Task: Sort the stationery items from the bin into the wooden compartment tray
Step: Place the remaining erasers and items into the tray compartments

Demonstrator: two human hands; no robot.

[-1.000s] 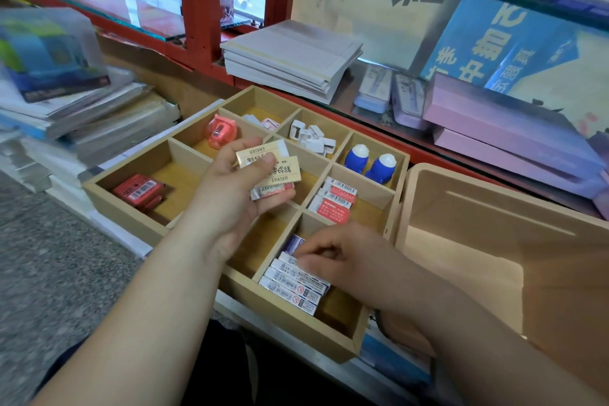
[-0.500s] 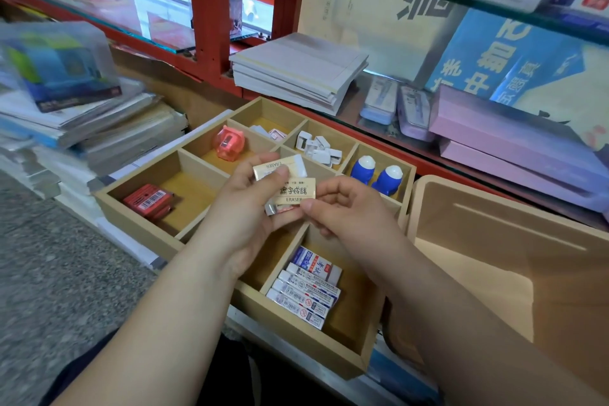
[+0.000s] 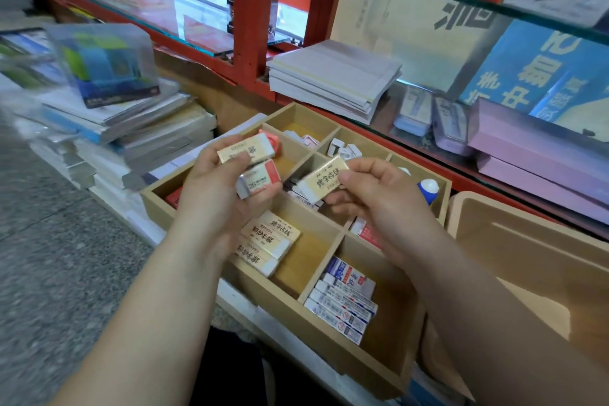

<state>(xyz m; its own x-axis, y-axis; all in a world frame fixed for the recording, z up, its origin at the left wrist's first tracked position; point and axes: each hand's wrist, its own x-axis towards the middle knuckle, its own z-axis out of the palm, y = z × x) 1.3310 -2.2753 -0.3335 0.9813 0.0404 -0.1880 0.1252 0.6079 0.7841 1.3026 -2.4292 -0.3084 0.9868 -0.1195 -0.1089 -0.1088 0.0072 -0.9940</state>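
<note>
The wooden compartment tray (image 3: 329,336) lies in front of me, with the open wooden bin (image 3: 514,241) to its right. Above the tray, my left hand (image 3: 217,204) grips a yellow eraser (image 3: 245,149) and a red-and-white 2B eraser (image 3: 260,179). My right hand (image 3: 379,204) pinches another yellow eraser (image 3: 324,182). Two yellow erasers (image 3: 267,242) lie in the front middle compartment. White-and-blue erasers (image 3: 342,301) fill the front right compartment. Blue correction rollers (image 3: 428,189), small white pieces (image 3: 344,150) and red boxes sit in other compartments.
A stack of paper pads (image 3: 333,76) sits behind the tray on a glass case. Piles of books (image 3: 108,132) with a clear plastic box (image 3: 105,63) stand at the left. Pink boxes (image 3: 540,155) lie at the right. Grey floor shows at the lower left.
My right hand rose from the front right compartment to my left hand and took one yellow eraser from it. Both hands are now apart above the tray.
</note>
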